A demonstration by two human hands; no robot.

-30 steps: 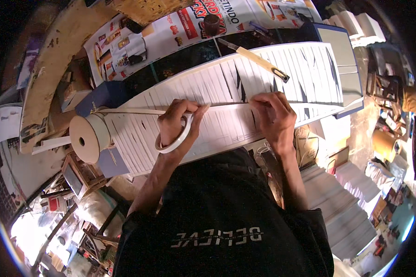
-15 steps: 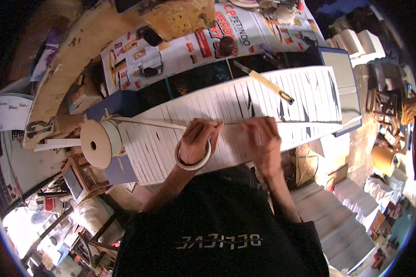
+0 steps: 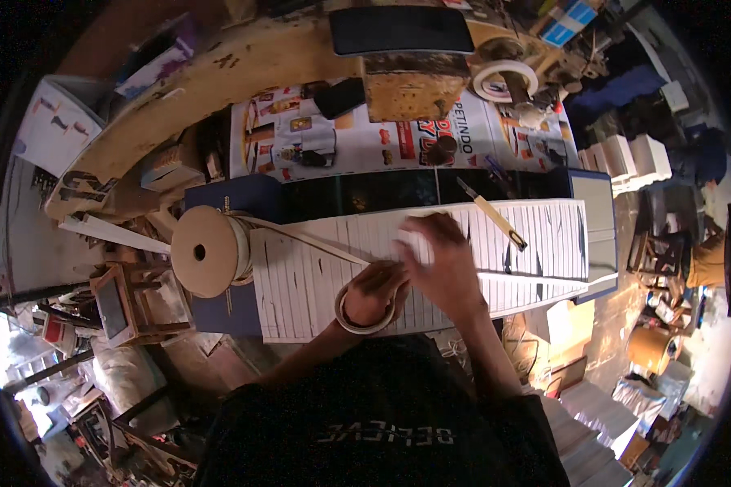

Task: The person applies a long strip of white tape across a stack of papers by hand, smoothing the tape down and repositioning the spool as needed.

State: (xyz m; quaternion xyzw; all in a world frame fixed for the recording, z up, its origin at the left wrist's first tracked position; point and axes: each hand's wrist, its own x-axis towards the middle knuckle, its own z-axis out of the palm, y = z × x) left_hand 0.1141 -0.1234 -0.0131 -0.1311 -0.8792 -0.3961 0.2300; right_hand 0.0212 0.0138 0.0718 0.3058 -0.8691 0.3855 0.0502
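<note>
My left hand (image 3: 375, 290) is closed on a narrow pale ribbon (image 3: 321, 247), which runs to it from a large cardboard spool (image 3: 205, 251) on the left. Around that wrist sits a white ring (image 3: 343, 313) like a tape roll. My right hand (image 3: 449, 268) is just right of and above the left, fingers apart and slightly blurred, apparently holding nothing. Both are over a long row of white, paper-like slabs (image 3: 296, 284) packed side by side, dark gaps between some. A craft knife (image 3: 498, 219) with a yellow handle lies on the row, right of my right hand.
Behind the row are a printed sheet (image 3: 349, 150), a worn wooden block (image 3: 414, 89) with a dark flat device (image 3: 402, 32) on top, and a tape roll (image 3: 505, 81). Dark blue boards (image 3: 219, 312) lie under the row. A wooden stool (image 3: 134, 304) stands lower left.
My right hand has let go of the ribbon, lifted and opened its fingers beside the left. My left hand keeps its grip. The whole view has shifted, showing more of the bench's far side.
</note>
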